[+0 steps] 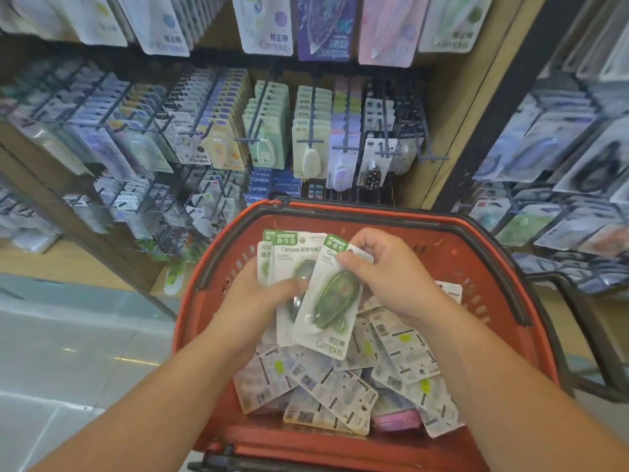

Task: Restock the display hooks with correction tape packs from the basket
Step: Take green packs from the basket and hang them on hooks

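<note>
Right hand (391, 277): thumb and curled fingers pinch the upper edge of the foremost correction tape pack (332, 301), a white "Campus" card with a green header and a green dispenser under a clear blister. The pack is tilted, its top toward 1 o'clock.

Left hand (262, 294): grips a fanned stack of matching packs (287, 253), with the thumb laid across the front card and the fingers hidden behind. The foremost pack overlaps this stack on its 3 o'clock side and touches it.

Both hands are held over the red shopping basket (476, 240), which has a black rim. Its black handle (585, 335) lies out at 3 o'clock.

In the basket, at 6 o'clock of the hands, is a loose heap of packs (340, 393), most lying back side up with barcodes and print showing. A pink item (396, 420) shows among them at 5 o'clock; what it is cannot be told.

At 12 o'clock of the basket stand the display hooks (309, 141), dark prongs carrying rows of hanging packs in green, cream, lilac and black. Blue "Campus" boxes (260, 185) sit just below them. Larger carded packs (269, 25) hang along the top edge. A further rack of packs (561, 172) stands at 2 o'clock. Pale floor tiles (51, 335) show at 8 o'clock.
</note>
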A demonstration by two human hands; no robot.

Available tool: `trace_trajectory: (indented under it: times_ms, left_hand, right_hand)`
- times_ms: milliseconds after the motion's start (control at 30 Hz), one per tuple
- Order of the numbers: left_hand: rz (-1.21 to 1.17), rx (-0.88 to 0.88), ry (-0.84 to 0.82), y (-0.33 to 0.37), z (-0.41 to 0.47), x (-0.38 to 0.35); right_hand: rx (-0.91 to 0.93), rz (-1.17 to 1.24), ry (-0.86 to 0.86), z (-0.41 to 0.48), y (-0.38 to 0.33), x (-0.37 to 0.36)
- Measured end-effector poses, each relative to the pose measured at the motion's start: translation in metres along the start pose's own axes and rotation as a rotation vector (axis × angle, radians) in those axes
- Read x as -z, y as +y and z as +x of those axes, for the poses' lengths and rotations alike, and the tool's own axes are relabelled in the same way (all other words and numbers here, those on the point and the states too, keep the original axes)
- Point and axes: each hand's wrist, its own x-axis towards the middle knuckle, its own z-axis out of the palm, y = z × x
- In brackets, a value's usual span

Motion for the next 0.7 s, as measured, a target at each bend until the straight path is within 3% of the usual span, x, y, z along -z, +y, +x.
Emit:
trace_trajectory:
  times_ms: [267, 333, 433, 600, 700]
  left_hand:
    - [-0.015, 0.007, -0.176, 0.005, 0.000, 0.003]
    - [-0.002, -0.016, -0.105, 0.005, 0.000, 0.007]
    - [0.032, -0.043, 0.086, 0.004, 0.002, 0.022]
    - [0.117, -0.080, 0.322, 0.000, 0.001, 0.047]
    - [0.148, -0.082, 0.364, -0.002, -0.003, 0.049]
  right_hand:
    - [0.126, -0.229, 0.032, 0.006, -0.017, -0.023]
    - [0.098, -0.147, -0.008, 0.009, -0.017, -0.028]
    - [-0.099, 0.052, -0.031, 0.021, 0.006, -0.025]
    - [-0.384, -0.731, -0.284, 0.049, 0.095, -0.004]
    - [-0.461, -0.922, -0.182, 0.055, 0.114, -0.010]
